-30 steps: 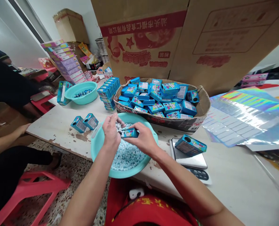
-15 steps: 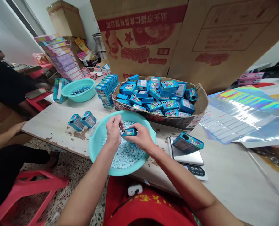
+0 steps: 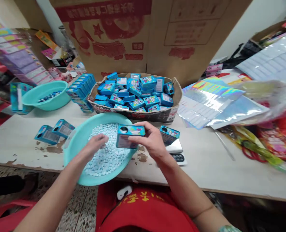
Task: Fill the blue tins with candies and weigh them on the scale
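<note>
My right hand holds a blue candy tin with a round opening in its top, over the right rim of a turquoise basin. Many pale blue candies lie in this basin. Above them is my left hand, its fingers bent and blurred; whether they pinch anything I cannot make out. Another blue tin stands tilted on a small scale to the right. Two more tins are on the table at the left.
Behind the basin, a cardboard tray holds many blue tins. Stacked blue tins and a second turquoise basin with small wrapped items are at the back left. Shiny sheets and plastic bags lie right.
The view has turned right. My left hand has come away from the tin and is lower over the candies. My right hand has moved the tin rightward and turned its side toward me.
</note>
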`<state>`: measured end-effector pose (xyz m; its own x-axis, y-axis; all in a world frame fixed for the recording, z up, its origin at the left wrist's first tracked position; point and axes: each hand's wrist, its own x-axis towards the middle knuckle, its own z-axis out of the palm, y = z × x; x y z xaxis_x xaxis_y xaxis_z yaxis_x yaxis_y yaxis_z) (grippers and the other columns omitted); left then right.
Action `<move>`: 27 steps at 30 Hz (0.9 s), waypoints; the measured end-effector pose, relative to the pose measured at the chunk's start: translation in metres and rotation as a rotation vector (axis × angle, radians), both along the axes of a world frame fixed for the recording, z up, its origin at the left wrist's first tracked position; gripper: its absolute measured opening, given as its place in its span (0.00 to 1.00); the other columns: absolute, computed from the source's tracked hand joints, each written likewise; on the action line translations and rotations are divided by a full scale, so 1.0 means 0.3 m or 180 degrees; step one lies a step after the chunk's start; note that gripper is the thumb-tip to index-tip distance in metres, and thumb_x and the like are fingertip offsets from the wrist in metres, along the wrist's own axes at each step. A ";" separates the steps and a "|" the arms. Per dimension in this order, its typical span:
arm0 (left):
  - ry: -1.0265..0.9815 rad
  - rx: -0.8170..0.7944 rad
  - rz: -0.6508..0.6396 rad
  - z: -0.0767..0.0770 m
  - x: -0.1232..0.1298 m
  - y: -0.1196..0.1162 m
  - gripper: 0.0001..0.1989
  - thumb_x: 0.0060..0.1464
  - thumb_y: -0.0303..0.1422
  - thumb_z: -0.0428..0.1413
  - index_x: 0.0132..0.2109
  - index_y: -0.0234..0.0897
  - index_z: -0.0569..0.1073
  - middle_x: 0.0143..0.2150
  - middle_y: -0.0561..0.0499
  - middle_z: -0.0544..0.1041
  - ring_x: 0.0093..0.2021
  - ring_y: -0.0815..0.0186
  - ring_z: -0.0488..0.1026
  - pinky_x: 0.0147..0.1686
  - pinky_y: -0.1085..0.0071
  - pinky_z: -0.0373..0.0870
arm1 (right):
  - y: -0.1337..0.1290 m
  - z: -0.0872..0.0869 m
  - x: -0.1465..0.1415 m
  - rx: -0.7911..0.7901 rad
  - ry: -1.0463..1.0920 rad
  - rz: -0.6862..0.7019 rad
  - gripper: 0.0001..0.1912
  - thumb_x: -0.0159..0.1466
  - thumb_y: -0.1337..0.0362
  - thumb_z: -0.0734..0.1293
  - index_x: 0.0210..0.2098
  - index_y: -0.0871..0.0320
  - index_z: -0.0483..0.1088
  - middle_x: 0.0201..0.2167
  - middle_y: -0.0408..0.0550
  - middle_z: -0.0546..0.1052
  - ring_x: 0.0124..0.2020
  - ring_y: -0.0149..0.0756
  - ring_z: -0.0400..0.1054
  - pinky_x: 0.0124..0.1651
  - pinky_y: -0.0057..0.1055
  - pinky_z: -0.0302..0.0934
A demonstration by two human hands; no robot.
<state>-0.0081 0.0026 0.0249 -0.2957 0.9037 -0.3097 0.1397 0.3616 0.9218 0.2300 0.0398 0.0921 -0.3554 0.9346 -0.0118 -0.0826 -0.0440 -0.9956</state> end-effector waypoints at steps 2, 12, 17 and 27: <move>0.0683 -0.0161 -0.0945 -0.051 0.061 -0.022 0.17 0.40 0.45 0.62 0.34 0.38 0.75 0.35 0.47 0.76 0.35 0.59 0.71 0.32 0.68 0.66 | 0.003 0.028 0.122 0.0224 -0.0118 -0.0479 0.23 0.44 0.57 0.77 0.38 0.55 0.71 0.29 0.39 0.76 0.29 0.32 0.70 0.34 0.30 0.68; 0.0157 -0.0485 -0.1143 0.003 0.080 -0.056 0.09 0.43 0.38 0.63 0.31 0.39 0.75 0.26 0.52 0.73 0.28 0.65 0.67 0.25 0.73 0.61 | -0.074 0.004 0.715 0.0743 -0.0953 -0.2529 0.23 0.42 0.60 0.79 0.36 0.56 0.74 0.32 0.44 0.76 0.31 0.36 0.71 0.34 0.35 0.67; -0.1450 -0.0875 0.0529 0.013 0.047 -0.013 0.10 0.57 0.35 0.50 0.32 0.37 0.72 0.23 0.53 0.71 0.20 0.73 0.61 0.17 0.79 0.55 | -0.116 -0.085 0.826 0.0380 -0.0952 -0.2949 0.23 0.41 0.60 0.79 0.35 0.57 0.74 0.32 0.44 0.77 0.31 0.35 0.71 0.36 0.34 0.68; 0.0075 -0.0610 -0.0566 -0.004 0.157 0.065 0.16 0.46 0.46 0.59 0.30 0.38 0.70 0.21 0.55 0.61 0.18 0.72 0.54 0.16 0.76 0.49 | -0.110 -0.156 0.845 0.0172 -0.0873 -0.2885 0.23 0.41 0.59 0.79 0.36 0.58 0.74 0.33 0.46 0.77 0.32 0.35 0.71 0.36 0.35 0.69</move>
<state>0.0391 0.0220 0.0238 -0.1466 0.8676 -0.4751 0.2375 0.4971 0.8345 0.4836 0.0069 0.0454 0.5147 0.8550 0.0642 0.1744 -0.0311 -0.9842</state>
